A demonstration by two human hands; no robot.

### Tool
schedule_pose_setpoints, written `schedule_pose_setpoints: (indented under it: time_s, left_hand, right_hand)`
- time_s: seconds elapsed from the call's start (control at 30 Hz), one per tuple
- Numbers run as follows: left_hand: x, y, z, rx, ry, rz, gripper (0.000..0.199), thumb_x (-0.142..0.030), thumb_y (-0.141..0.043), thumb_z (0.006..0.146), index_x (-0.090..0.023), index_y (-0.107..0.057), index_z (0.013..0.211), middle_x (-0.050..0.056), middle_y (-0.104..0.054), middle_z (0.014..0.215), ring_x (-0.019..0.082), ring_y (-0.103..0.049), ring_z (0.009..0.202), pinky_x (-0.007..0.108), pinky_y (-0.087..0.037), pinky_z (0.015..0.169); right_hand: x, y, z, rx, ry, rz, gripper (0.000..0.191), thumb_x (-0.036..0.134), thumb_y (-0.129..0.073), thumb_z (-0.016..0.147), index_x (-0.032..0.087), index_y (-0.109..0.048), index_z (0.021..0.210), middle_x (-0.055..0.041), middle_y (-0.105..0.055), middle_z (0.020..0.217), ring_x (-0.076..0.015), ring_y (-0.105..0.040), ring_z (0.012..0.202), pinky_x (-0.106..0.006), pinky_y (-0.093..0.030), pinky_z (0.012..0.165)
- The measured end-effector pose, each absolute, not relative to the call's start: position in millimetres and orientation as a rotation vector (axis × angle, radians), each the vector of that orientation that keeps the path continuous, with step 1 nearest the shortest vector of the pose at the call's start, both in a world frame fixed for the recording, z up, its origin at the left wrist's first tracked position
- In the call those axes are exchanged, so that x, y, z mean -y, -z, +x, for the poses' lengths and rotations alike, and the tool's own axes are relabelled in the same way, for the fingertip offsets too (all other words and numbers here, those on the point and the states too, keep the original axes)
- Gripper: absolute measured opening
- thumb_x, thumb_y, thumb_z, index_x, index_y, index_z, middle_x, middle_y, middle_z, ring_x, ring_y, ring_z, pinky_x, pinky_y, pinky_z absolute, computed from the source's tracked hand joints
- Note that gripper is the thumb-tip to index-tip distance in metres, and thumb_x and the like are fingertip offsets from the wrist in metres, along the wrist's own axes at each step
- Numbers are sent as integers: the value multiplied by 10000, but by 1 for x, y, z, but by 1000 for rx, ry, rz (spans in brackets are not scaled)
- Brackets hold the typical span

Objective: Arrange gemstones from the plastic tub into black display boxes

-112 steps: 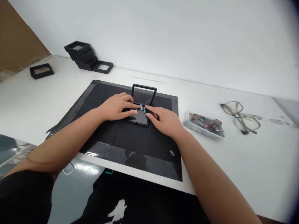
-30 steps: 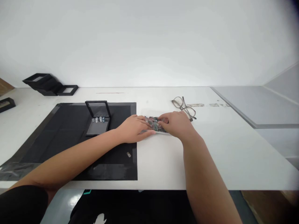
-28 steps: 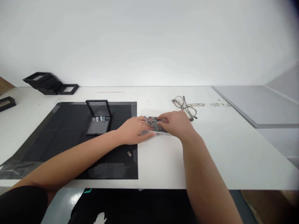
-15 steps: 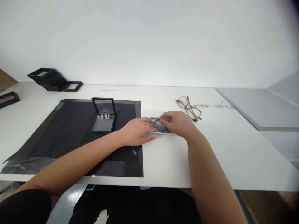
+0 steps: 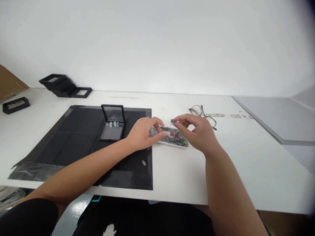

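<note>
My left hand (image 5: 145, 133) is curled over the left end of a small white-edged tray (image 5: 173, 144), its thumb reaching across the front. Inside the tray lie several shiny press-on nails (image 5: 176, 136) in green, purple and clear tones, partly under clear plastic. Just above and behind the tray, my right hand (image 5: 197, 131) pinches one small green-and-clear press-on nail (image 5: 172, 121) between thumb and fingertips. To the left, an open black case (image 5: 112, 132) with a see-through lid holds several pale blue nails (image 5: 114, 124) in a row. A single brownish nail (image 5: 143, 162) lies on the black mat (image 5: 66, 141).
Glasses (image 5: 206, 118) lie behind my right hand. Stacked black frames (image 5: 57, 86) and another frame (image 5: 81, 92) stand by the wall at the back left. One more black frame (image 5: 16, 105) is at the far left. A grey panel (image 5: 268, 118) borders the table's right side.
My right hand has lifted from the tray with a nail in its fingertips. My left hand has drawn back and curled at the tray's left end, showing more of the contents.
</note>
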State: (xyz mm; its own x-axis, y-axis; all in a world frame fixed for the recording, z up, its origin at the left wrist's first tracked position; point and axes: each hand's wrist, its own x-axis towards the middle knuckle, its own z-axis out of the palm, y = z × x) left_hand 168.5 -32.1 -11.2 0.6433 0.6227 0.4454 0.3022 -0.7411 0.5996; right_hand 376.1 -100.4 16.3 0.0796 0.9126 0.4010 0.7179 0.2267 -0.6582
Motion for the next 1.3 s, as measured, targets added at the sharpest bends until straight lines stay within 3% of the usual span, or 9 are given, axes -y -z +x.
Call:
schedule_pose_setpoints:
  time_s: [0.17, 0.37, 0.5, 0.83, 0.93, 1.13, 1.3]
  left_hand:
    - [30, 19, 174, -754, -1048, 2430, 410, -514, -629, 909, -246, -594, 1218, 7, -746, 943, 188, -679, 961, 454, -366, 1108]
    - [25, 24, 179, -489, -1293, 2382, 269, -394, -650, 925, -251, -676, 1152, 40, -763, 1051, 150, -706, 959, 309, -537, 873]
    - [20, 26, 179, -403, -1403, 2462, 138, -323, -651, 932, -264, -726, 1033, 4, -784, 962, 130, -721, 897, 311, -549, 889]
    - [17, 26, 174, -344, -1587, 2427, 95, -342, -642, 938, -284, -712, 964, -35, -795, 897, 97, -735, 784, 306, -587, 867]
    - [27, 11, 170, -234, -1656, 2403, 51, -279, -662, 922, -285, -695, 960, -40, -797, 908, 99, -743, 787, 301, -598, 840]
    - [43, -25, 165, 66, -1754, 2376, 125, -162, -712, 866, -244, -682, 955, -22, -795, 906, 118, -758, 821, 253, -613, 743]
    - [30, -27, 166, 150, -1822, 2414, 158, -143, -756, 820, -197, -702, 960, 13, -787, 906, 122, -751, 832, 225, -603, 723]
  right_hand:
    - [102, -15, 370, 1830, -127, -1540, 142, 293, -590, 912, 223, -712, 931, 3, -627, 697, -133, -559, 613, -284, -452, 611]
    - [105, -17, 367, 1903, -81, -1624, 172, 299, -557, 919, 229, -715, 923, -9, -659, 717, -145, -575, 627, -292, -438, 607]
    - [108, -20, 366, 1941, -72, -1624, 189, 296, -537, 939, 235, -716, 931, -7, -666, 727, -139, -569, 616, -290, -425, 596]
    - [107, -18, 376, 1861, -87, -1796, 175, 325, -569, 912, 253, -727, 928, -7, -670, 719, -156, -584, 613, -295, -411, 571]
    - [104, -13, 378, 1851, -124, -1864, 163, 317, -597, 887, 255, -726, 967, -1, -670, 734, -161, -593, 626, -295, -410, 573]
    - [100, -11, 378, 1836, -194, -1866, 200, 317, -559, 899, 252, -731, 976, -8, -682, 777, -169, -611, 668, -306, -426, 612]
    - [101, -14, 379, 1780, -355, -1860, 215, 292, -579, 856, 232, -738, 987, -20, -676, 757, -172, -591, 641, -317, -442, 604]
